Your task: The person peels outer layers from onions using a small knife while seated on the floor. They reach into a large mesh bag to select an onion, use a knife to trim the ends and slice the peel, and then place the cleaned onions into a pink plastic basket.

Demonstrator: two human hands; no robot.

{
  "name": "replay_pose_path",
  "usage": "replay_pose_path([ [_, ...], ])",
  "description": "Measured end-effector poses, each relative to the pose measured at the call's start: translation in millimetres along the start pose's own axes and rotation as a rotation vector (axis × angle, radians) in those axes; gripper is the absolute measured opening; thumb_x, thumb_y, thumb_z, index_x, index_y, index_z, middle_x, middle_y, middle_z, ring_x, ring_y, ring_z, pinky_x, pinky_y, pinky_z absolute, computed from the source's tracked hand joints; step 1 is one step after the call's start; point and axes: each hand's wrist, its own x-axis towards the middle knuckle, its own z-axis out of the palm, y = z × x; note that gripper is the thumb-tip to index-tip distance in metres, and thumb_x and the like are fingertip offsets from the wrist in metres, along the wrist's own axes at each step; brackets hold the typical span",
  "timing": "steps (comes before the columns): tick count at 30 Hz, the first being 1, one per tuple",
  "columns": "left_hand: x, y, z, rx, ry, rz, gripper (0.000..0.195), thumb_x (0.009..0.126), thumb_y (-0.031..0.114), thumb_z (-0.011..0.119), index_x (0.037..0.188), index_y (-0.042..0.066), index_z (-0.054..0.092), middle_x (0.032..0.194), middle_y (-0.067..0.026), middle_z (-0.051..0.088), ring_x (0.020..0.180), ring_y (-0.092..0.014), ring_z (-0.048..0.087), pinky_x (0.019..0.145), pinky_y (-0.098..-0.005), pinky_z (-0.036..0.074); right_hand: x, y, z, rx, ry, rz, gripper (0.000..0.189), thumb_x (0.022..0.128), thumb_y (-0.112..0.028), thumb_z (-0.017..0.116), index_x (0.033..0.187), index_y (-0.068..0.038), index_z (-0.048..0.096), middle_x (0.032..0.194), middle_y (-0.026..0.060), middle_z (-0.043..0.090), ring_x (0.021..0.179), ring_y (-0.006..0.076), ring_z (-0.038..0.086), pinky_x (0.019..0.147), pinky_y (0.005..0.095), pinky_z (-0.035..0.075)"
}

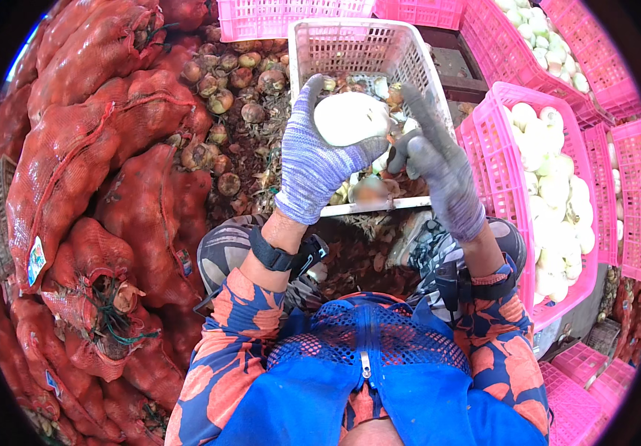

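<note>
A peeled white onion (349, 119) rests in my left hand (317, 161), which wears a purple-and-grey knitted glove. My thumb and fingers wrap its left and lower sides. To the right of the onion is my right hand (440, 167), gloved alike and blurred. Its index finger points up, apart from the onion, while the other fingers curl in. Whether anything small sits in those curled fingers cannot be made out. Below both hands stands a white plastic crate (348, 39), with onion skins and some onions (329, 83) at its bottom.
Red mesh sacks of onions (148, 223) pile up on the left. Unpeeled onions (221, 101) and loose skins cover the floor beside the crate. At right, a pink crate (499, 167) holds peeled onions (554, 189); more pink crates (521, 61) stand behind it.
</note>
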Motion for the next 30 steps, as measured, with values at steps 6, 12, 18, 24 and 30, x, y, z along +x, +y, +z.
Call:
replay_pose_path([
  [6,-5.8,15.6,0.1,0.105,-0.053,0.076,0.117,0.059,0.029,0.097,0.149,-0.007,0.032,0.124,-0.0177,0.062,0.111,-0.023,0.064,0.097,-0.0348,0.055,0.3,13.9,2.8,-0.384,-0.055,-0.156,0.052,0.103,-0.021,0.059,0.152,-0.009,0.046,0.113,0.0182,0.073,0.102,0.0189,0.07,0.087,0.0333,0.054],
  [12,-6.0,10.7,0.5,-0.066,-0.071,0.046,0.11,0.062,0.025,0.096,0.148,-0.007,0.035,0.122,-0.0162,0.063,0.11,-0.023,0.065,0.096,-0.0359,0.055,4.3,43.5,-7.3,0.238,0.15,-0.046,0.042,0.105,-0.025,0.057,0.142,-0.005,0.056,0.088,0.0049,0.068,0.076,0.0102,0.064,0.066,0.0214,0.052],
  [18,-6.3,27.6,-7.4,-0.977,-0.31,-0.224,0.09,0.079,0.041,0.079,0.146,-0.004,0.04,0.131,-0.0261,0.06,0.12,-0.037,0.063,0.1,-0.0522,0.055,7.3,34.9,-18.9,0.397,0.33,0.217,0.045,0.106,-0.025,0.056,0.147,-0.007,0.049,0.074,0.0016,0.059,0.051,0.0048,0.05,0.047,0.0203,0.044],
  [24,-3.5,22.3,-1.9,-1.151,-0.338,-0.372,0.112,0.078,0.071,0.069,0.152,-0.004,0.03,0.154,-0.0378,0.029,0.134,-0.051,0.046,0.109,-0.0602,0.044,-1.4,54.0,-16.2,0.11,0.172,0.398,0.051,0.106,-0.026,0.054,0.152,-0.008,0.041,0.073,0.0019,0.064,0.046,0.0055,0.051,0.039,0.0221,0.041],
  [30,7.7,1.0,9.6,-1.31,-0.35,-0.494,0.105,0.082,0.071,0.065,0.151,-0.001,0.032,0.145,-0.0357,0.042,0.126,-0.051,0.053,0.103,-0.0624,0.049,-4.5,42.5,4.2,-0.843,-0.128,0.358,0.048,0.1,-0.034,0.054,0.139,-0.007,0.053,0.098,0.0256,0.07,0.094,0.0437,0.068,0.082,0.0516,0.052],
])
